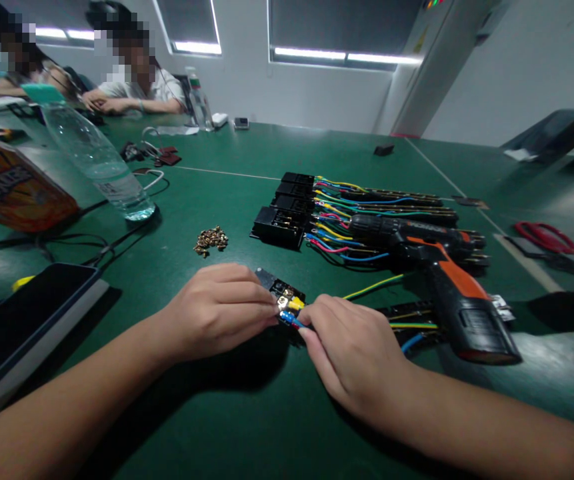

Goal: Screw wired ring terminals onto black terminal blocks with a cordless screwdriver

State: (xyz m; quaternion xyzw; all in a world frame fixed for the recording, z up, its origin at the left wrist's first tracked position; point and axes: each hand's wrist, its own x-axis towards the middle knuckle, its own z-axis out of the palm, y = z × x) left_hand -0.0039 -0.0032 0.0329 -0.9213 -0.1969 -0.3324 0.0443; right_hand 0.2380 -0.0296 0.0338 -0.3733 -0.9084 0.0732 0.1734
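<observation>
A black terminal block (269, 280) lies between my two hands at the middle of the green table. My left hand (219, 307) has its fingers closed at the block's near edge, by a metal screw or ring; its fingertips hide what they pinch. My right hand (357, 353) pinches a blue wire (294, 320) whose terminal rests at the block. Beside it a yellow terminal (295, 303) sits on the block. A pile of brass screws (211, 240) lies beyond my left hand. Several black blocks with coloured wires (279, 225) lie side by side farther back.
A black and orange power drill (447, 280) lies across the wires at the right. At the left are a dark phone-like device (37, 313), a tilted water bottle (99, 157), an orange carton (11, 183) and black cables. Two people sit across the table (317, 143).
</observation>
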